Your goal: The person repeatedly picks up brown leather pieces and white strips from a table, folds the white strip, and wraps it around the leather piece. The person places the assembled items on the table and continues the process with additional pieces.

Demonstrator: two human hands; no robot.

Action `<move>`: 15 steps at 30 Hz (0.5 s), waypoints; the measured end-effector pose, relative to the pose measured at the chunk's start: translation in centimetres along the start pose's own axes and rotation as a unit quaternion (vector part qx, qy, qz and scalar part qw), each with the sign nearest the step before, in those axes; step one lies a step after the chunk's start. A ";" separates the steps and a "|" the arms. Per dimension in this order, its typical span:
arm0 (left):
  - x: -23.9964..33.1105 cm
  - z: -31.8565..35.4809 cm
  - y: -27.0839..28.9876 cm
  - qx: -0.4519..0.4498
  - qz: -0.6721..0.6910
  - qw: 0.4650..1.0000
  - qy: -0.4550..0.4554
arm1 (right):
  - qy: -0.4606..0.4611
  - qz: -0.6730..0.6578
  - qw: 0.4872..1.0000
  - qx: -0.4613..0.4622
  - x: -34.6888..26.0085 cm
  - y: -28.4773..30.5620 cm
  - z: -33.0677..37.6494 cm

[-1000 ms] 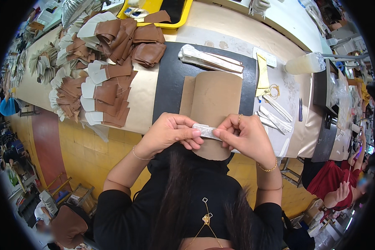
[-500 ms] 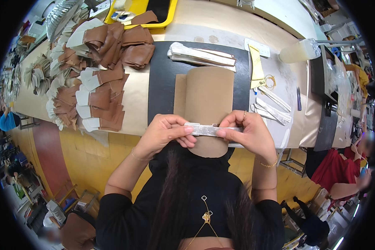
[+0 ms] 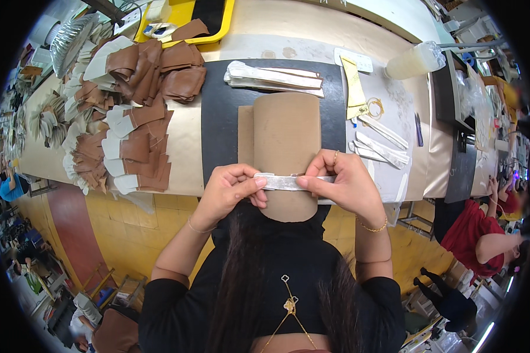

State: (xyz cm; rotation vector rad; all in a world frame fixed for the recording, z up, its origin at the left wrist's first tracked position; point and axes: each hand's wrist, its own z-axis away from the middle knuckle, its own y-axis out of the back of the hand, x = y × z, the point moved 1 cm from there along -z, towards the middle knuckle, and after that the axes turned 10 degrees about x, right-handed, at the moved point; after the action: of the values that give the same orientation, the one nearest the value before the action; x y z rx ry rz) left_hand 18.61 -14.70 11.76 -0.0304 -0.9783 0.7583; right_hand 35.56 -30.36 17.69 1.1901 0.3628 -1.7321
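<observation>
A narrow whitish strip point(image 3: 281, 182) lies crosswise over a curved brown board point(image 3: 287, 135) that overhangs the table's near edge. My left hand point(image 3: 237, 187) pinches the strip's left end between thumb and fingers. Farther right, my right hand point(image 3: 341, 179) grips the same strip, its thumb on top and its fingertips curled at the upper edge. A sliver of brown shows along the strip's upper edge by the right fingertips. Beyond the board, a stack of similar white-and-brown strips point(image 3: 274, 77) rests on a black mat point(image 3: 221, 117).
Piles of brown leather pieces with white backing point(image 3: 136, 147) cover the left side. A yellow tray point(image 3: 221, 28) stands behind them. To the right are loose white strips point(image 3: 383, 147), a yellow piece point(image 3: 353, 85), a dark pen-like tool point(image 3: 418, 129) and a bottle of cloudy liquid point(image 3: 415, 60). Other people work nearby.
The whole view has shifted slightly, so the table things appear a little farther left. Both hands keep their grip on the strip; the right fingers have moved slightly along its upper edge.
</observation>
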 end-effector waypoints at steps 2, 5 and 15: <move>0.0 0.0 -0.1 0.000 0.000 1.000 -0.010 | -0.003 0.012 1.000 0.004 0.1 0.0 -0.1; -0.1 0.0 -0.2 0.005 -0.004 1.000 -0.023 | 0.017 0.042 0.999 0.028 0.2 0.0 0.0; -0.3 -0.6 0.2 -0.022 -0.018 0.997 -0.073 | 0.016 -0.014 1.000 0.022 2.9 0.5 -0.6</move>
State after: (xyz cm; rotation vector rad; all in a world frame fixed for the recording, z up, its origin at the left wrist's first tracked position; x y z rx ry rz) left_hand 18.81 -14.54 11.10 0.0038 -1.1327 0.7131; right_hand 36.17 -31.79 15.08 1.2509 0.3648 -1.7545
